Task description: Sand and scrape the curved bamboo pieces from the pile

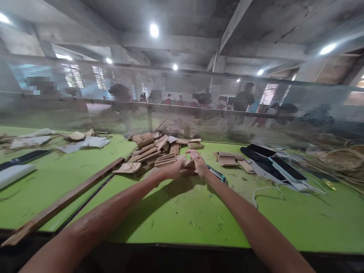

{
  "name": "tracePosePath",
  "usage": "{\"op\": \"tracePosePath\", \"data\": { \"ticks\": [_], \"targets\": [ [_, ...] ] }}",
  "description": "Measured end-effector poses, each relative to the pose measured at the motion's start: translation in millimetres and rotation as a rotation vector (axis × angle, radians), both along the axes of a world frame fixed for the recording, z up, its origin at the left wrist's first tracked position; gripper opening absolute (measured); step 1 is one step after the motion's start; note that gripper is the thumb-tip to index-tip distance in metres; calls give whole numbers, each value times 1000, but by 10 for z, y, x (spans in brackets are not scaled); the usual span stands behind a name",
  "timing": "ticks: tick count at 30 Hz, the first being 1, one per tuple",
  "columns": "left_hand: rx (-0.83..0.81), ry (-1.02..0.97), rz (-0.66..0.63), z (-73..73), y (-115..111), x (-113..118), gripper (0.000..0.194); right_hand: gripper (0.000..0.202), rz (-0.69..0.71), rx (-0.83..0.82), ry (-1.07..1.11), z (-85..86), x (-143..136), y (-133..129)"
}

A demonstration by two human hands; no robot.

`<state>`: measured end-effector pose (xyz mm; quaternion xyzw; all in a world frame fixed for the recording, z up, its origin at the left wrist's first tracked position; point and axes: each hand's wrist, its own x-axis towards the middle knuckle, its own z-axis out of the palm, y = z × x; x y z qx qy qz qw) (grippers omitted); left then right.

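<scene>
Both my hands meet over the green table, at the near edge of a heap of curved brown sheath pieces. My left hand is closed round a small brown piece. From the other side, my right hand holds the same piece, its fingers bent over it. A short stack of flat brown strips lies just left of my left hand. Under my right wrist, partly covered, is a teal and black cutter. More curved pieces lie to the right.
A long wooden strip crosses the table at left, beside a thin dark rod. Phones and white cables lie at right. Behind the table stands a perforated metal screen, with people beyond it.
</scene>
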<state>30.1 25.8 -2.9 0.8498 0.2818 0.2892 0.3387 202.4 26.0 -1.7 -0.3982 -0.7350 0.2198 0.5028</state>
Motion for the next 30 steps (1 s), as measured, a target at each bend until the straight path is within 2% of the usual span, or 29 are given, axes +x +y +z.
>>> {"op": "tracePosePath", "data": {
  "ticks": [4, 13, 17, 21, 26, 30],
  "targets": [
    [-98, -33, -47, -39, 54, 11, 25, 36, 0, -10, 15, -39, 6, 9],
    [-38, -27, -45, -73, 20, -98, 24, 33, 5, 160, -119, 36, -54, -147],
    [0, -44, -16, -48, -1, -125, 26, 34, 26, 101, -117, 0, -48, -127],
    [7, -65, -50, -16, 3, -110, 29, 37, 22, 37, -65, -35, -17, -74],
    [16, -30, -44, -47, 41, -141, 36, 37, 42, 39, -102, 18, -64, -158],
    [-14, -16, -30, -30, 16, -130, 30, 37, 52, 10, -87, 13, -44, -148]
  ]
}}
